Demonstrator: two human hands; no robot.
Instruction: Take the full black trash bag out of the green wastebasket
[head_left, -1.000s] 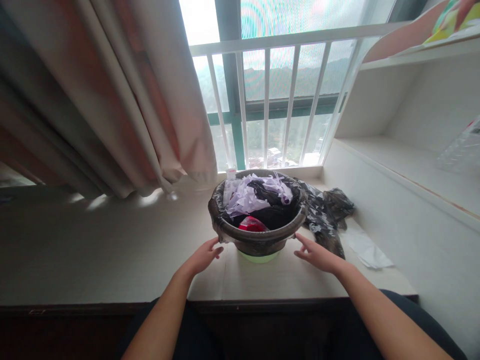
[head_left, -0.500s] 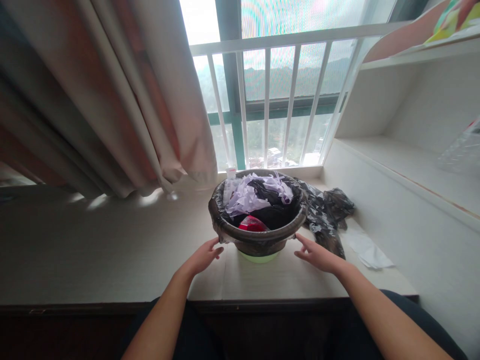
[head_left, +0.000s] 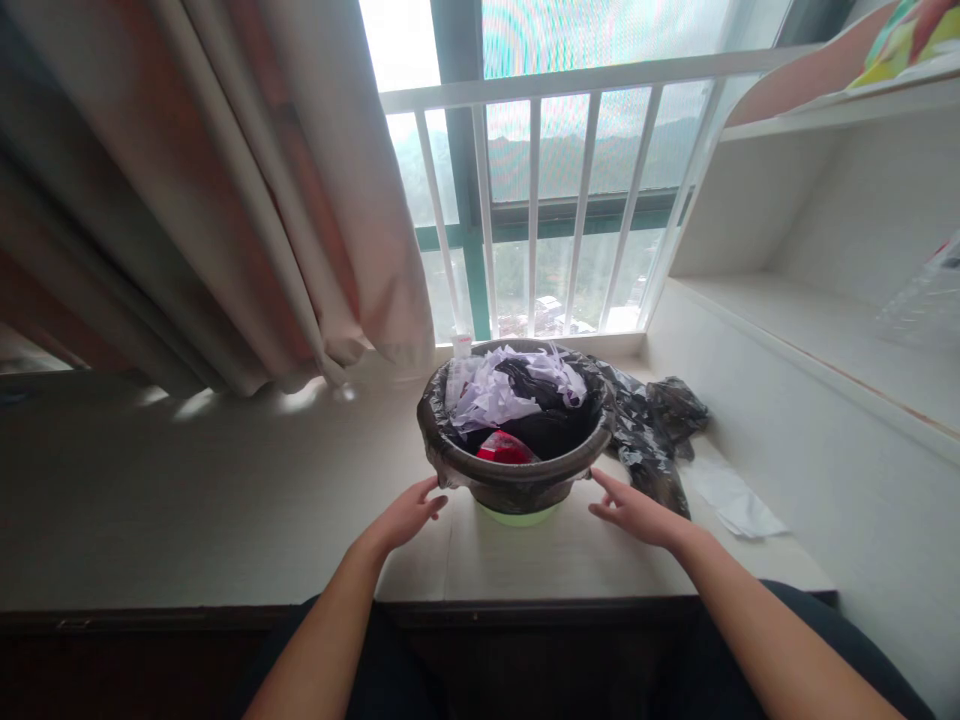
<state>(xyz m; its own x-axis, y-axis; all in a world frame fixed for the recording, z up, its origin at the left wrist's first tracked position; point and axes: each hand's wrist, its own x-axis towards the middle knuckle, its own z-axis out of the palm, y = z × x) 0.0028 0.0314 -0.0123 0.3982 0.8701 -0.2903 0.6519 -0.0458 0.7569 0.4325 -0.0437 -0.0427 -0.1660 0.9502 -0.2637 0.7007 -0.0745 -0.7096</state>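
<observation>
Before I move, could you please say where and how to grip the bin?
I would take the bin by its rim, left and right at once, coming from below: it stands upright, and the broad rim overhangs a narrower body, offering an edge to hook under.

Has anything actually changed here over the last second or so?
Nothing has visibly changed: nothing was taken up or let go. The left hand and right hand stay at the near sides of the bag-lined bin, and the paper strips inside look the same.
</observation>
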